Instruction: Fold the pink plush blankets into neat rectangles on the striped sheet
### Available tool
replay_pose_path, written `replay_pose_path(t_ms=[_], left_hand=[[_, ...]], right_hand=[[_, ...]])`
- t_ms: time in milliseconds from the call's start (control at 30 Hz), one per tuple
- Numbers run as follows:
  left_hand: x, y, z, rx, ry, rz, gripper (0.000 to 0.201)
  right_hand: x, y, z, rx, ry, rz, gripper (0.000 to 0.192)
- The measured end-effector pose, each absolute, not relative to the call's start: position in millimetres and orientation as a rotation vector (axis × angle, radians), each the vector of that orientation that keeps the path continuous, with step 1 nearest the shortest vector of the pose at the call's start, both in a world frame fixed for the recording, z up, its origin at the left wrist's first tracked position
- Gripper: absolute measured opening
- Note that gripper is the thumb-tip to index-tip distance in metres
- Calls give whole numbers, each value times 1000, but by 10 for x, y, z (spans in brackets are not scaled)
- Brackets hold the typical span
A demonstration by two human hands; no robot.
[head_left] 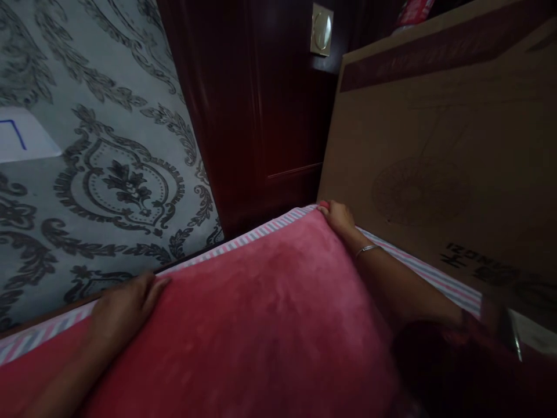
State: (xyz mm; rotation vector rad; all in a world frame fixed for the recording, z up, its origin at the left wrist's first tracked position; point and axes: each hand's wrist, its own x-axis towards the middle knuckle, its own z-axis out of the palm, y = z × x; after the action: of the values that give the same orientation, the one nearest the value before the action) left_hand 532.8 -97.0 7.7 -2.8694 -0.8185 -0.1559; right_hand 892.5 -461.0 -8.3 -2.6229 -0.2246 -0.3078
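Note:
A plush red-pink blanket [270, 290] lies spread over a bed-like surface covered by a striped pink, grey and white sheet [256, 232]. At the blanket's far right corner, my right hand [338, 216] is closed on the fabric, and a bit of red shows at its fingertips. A thin silver bangle [369, 249] circles that wrist. My left hand [124, 305] is at the blanket's far edge on the left, its fingers curled over the fabric and partly hidden. The blanket stretches between both hands, with the striped sheet showing along its far side.
Patterned grey wallpaper [130, 180] rises on the left, with a white paper [26, 136] bearing a blue mark. A dark red wooden panel [278, 128] with a gold-coloured fitting [322, 30] stands beyond. A large cardboard box [435, 157] leans at the right, close to my right arm.

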Motion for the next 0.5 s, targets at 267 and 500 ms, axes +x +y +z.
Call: replay_pose_path(t_ms=[267, 500], left_hand=[[5524, -758, -160, -2948, -836, 27, 44], [5526, -693, -244, -2995, -893, 24, 40]], right_hand=[[9068, -4234, -378, -2659, -283, -192, 37], [9204, -4377, -328, -2610, -298, 10, 49]])
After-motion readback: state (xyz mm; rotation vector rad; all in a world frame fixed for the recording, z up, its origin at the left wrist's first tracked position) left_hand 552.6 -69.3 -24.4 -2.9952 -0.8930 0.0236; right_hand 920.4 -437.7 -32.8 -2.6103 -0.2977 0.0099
